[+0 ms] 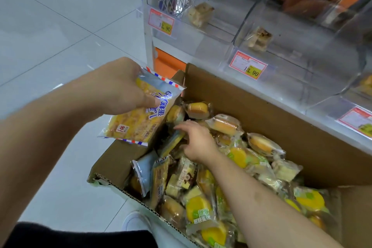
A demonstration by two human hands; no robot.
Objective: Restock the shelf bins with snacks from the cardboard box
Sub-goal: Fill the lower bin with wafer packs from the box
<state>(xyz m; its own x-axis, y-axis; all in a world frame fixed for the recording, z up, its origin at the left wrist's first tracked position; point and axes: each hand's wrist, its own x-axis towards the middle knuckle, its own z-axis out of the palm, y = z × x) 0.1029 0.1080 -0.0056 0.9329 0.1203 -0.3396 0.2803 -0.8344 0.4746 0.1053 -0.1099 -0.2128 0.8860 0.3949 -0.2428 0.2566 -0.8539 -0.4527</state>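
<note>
An open cardboard box on the floor holds several wrapped snack cakes. My left hand holds a yellow and pale-blue cake packet above the box's left corner, thumb pressed on its front. My right hand reaches down into the box and grips another blue and yellow packet standing on edge. Clear plastic shelf bins stand behind the box. One bin holds a single wrapped pastry, and another holds one too.
Red price tags reading 13.90 hang on the bin fronts. An orange panel sits under the shelf's white upright. Grey tiled floor spreads to the left. A white shoe shows beside the box's near edge.
</note>
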